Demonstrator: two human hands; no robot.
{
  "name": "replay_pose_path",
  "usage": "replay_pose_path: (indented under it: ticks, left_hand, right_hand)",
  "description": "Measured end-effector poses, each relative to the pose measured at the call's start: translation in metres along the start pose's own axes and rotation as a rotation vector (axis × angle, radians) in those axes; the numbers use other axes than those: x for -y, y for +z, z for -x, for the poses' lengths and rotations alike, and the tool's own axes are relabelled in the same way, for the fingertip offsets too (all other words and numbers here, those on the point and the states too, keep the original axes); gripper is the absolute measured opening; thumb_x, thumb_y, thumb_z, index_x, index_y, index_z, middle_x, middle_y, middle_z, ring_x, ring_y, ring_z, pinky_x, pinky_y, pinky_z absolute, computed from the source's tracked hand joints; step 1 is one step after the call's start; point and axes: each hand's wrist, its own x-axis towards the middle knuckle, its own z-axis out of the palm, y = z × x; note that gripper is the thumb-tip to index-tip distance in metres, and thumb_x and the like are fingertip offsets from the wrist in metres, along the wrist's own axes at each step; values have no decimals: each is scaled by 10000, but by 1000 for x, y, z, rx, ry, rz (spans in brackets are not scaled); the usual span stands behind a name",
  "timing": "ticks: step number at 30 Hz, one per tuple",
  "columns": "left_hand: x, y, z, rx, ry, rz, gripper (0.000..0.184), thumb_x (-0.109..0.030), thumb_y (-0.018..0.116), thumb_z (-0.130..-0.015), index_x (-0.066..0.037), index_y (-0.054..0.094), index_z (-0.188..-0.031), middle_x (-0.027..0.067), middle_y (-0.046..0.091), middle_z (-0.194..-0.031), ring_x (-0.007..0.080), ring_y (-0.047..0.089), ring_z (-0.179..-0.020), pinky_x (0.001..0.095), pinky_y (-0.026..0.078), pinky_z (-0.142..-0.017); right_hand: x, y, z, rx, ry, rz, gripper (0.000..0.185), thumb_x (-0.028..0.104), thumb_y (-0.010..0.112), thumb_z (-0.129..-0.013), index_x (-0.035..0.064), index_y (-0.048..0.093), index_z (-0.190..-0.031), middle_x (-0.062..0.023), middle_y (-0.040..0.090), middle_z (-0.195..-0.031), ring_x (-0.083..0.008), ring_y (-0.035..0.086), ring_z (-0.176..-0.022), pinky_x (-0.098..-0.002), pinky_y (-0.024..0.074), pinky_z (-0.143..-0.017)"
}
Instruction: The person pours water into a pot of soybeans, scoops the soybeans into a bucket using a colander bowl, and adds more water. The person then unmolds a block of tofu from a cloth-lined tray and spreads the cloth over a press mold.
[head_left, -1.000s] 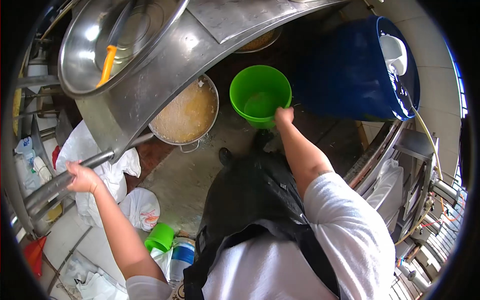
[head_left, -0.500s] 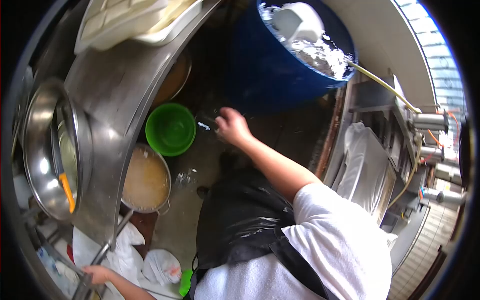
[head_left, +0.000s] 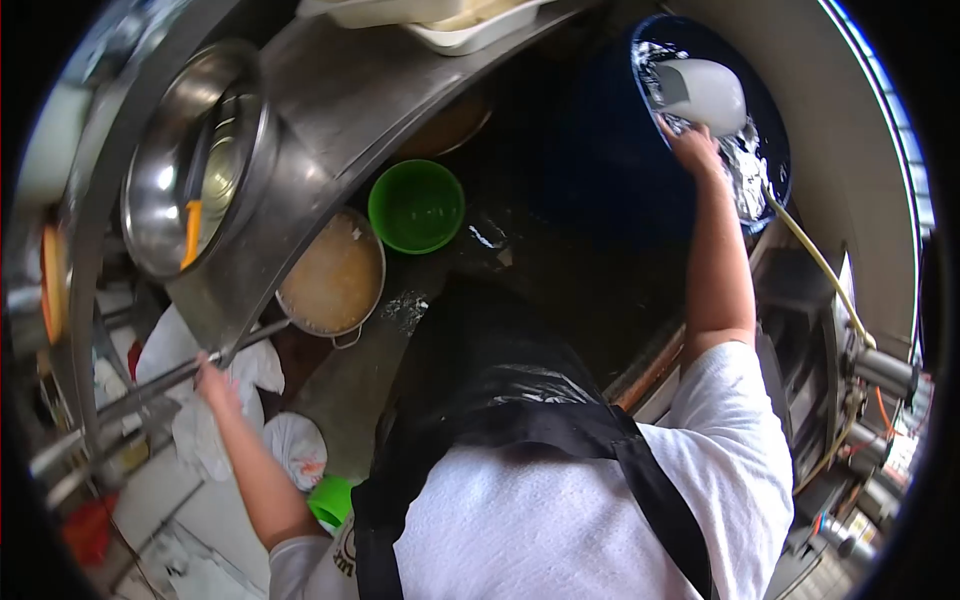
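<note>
Head view: a steel tabletop (head_left: 325, 85) stretches ahead of the left hand (head_left: 213, 385), running forward and to the right of it. At the right hand (head_left: 695, 147) stands a big blue barrel (head_left: 615, 165), its mouth full of bright reflections from the liquid inside. A wide steel bowl (head_left: 150, 190) sits on the tabletop, farther forward than the left hand. Just behind that hand, on the floor side, a white bag (head_left: 205, 432) is bunched up. Forward and to the right of the left hand, a pot (head_left: 333, 275) of cloudy, yellowish liquid rests on the floor. Right beside it, between the two hands but farther forward than the left, is a green bucket (head_left: 417, 206) with its opening up; whether it touches the pot is hard to tell. Under the left hand runs a metal bar (head_left: 165, 380); the hand is at it, blurred, and I cannot tell how tightly the fingers close. The white scoop (head_left: 712, 95) lies in the barrel's mouth, directly beyond the right hand, whose fingers meet its near side; their grip on it cannot be made out. A pale hose (head_left: 812, 250) trails from the barrel's rim, to the right of that hand. Smallest, an orange-handled knife (head_left: 192, 230) leans inside the bowl.
</note>
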Motion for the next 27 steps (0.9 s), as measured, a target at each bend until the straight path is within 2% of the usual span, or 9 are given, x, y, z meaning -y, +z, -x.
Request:
replay_pose_path:
  ticks: [2,4,6,8,11,15,18,22,27]
  left_hand:
    - [16,36,71,158,57,-3,691,-602,667,-944,-81,565,-1386,76,586,-1148,233,583,-1029,443,528,-787]
    - [14,66,154,275,41,-16,587,-549,669,-967,-72,595,-1301,56,589,-1051,176,581,-954,369,522,-716]
    - [24,78,197,384,46,-93,484,-482,670,-992,-59,633,-1224,31,613,-950,115,569,-820,278,487,-635]
    - [39,81,219,461,103,-182,411,-434,658,-1011,-53,668,-1165,-7,610,-848,75,548,-718,227,446,-578]
    - [62,75,233,481,253,-325,350,-355,674,-1007,-8,708,-1038,-1,644,-811,85,569,-734,280,465,-640]
    - [69,70,241,506,283,-437,363,-359,672,-1000,-4,720,-1064,50,679,-796,116,615,-677,291,494,-641]
    - [66,75,241,508,477,-552,353,-338,681,-992,4,718,-1070,76,695,-805,134,649,-713,322,518,-673]
    - [64,86,250,468,629,-507,341,-329,690,-983,0,716,-1067,76,685,-764,144,656,-712,341,530,-698]
    - [78,107,246,599,570,-438,315,-306,697,-996,0,706,-1065,57,695,-791,128,663,-685,310,535,-674]
  right_hand:
    - [-10,12,-2,35,89,87,560,463,475,-1021,249,508,-1538,-143,222,-1709,-448,223,-1548,-643,290,-1191]
    - [-30,41,-27,-116,71,219,541,263,501,-981,297,507,-1521,-148,300,-1670,-444,271,-1530,-624,320,-1179]
    - [-3,-2,14,-145,25,204,474,216,519,-960,245,577,-1430,-158,374,-1609,-454,339,-1487,-626,352,-1153]
    - [-6,-11,22,-276,-108,320,364,236,562,-963,200,598,-1324,-153,526,-1450,-449,480,-1361,-600,444,-1058]
    - [-1,-34,42,-361,-203,192,520,495,683,-910,161,623,-1304,-151,649,-1328,-424,500,-1335,-606,440,-1039]
    - [-31,-38,-9,-663,-28,-106,644,663,572,-955,76,610,-1219,-218,718,-1144,-487,639,-1113,-588,494,-941]
    - [-57,-58,-32,-758,127,-481,646,642,526,-985,41,610,-1206,-245,689,-1171,-467,644,-1126,-544,492,-965]
    - [-123,-63,-40,-1042,156,-303,618,591,600,-972,-18,688,-1026,-218,706,-1079,-420,682,-1007,-476,530,-900]
    - [-64,-131,136,-1319,88,-574,460,430,741,-960,-23,660,-985,-155,684,-937,-284,673,-836,-401,544,-786]
